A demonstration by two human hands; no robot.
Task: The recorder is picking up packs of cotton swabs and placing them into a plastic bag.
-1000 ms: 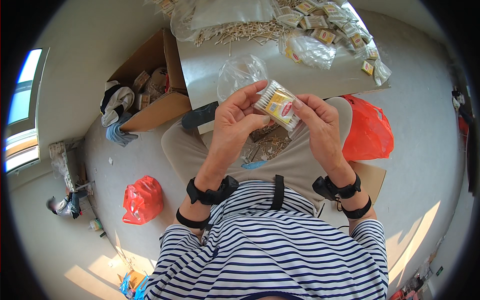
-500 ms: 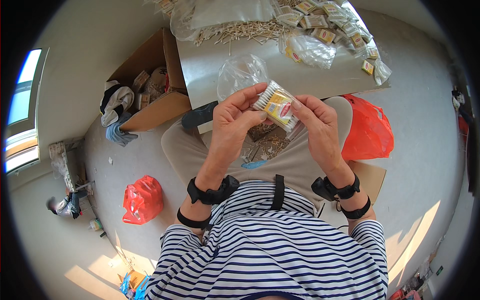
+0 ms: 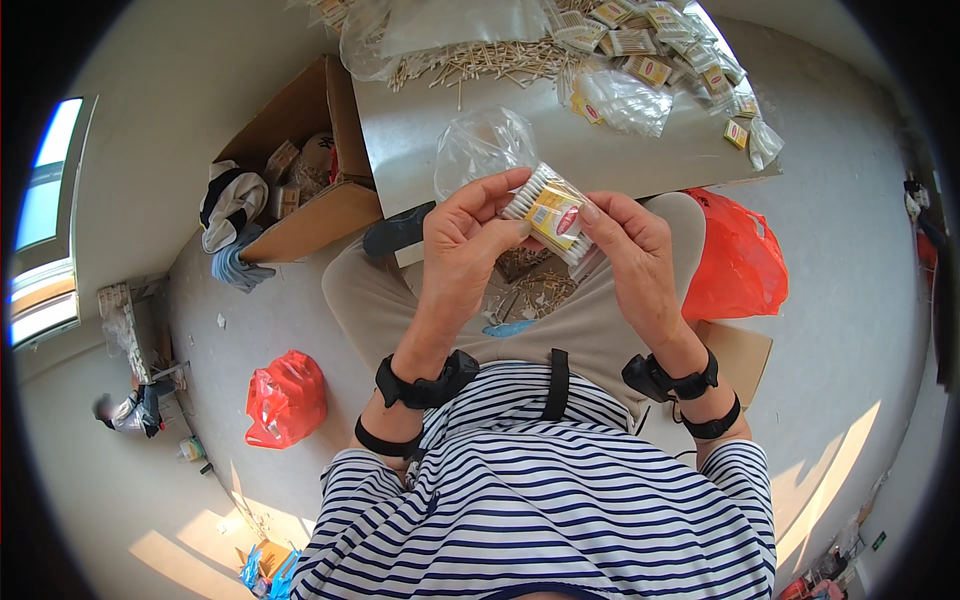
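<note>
Between my two hands, above my lap, is a tilted clear packet of cotton swabs (image 3: 553,215) with a yellow label. My left hand (image 3: 468,225) pinches its left end between thumb and fingers, where the white tips show. My right hand (image 3: 632,235) grips the right end of the plastic, thumb on top. Just beyond the packet, a crumpled clear plastic bag (image 3: 480,145) lies on the near edge of the metal-topped table (image 3: 400,130). Below my hands, loose swabs (image 3: 540,290) show between my legs, partly hidden.
Loose swabs (image 3: 480,62) are heaped at the table's far side, beside many filled packets (image 3: 650,70). An open cardboard box (image 3: 310,215) with cloth over its edge stands left. Red plastic bags sit right (image 3: 740,255) and left (image 3: 286,400). Another person (image 3: 128,410) is far left.
My hands and the packet have shifted very slightly to the left. The grip of both hands looks the same.
</note>
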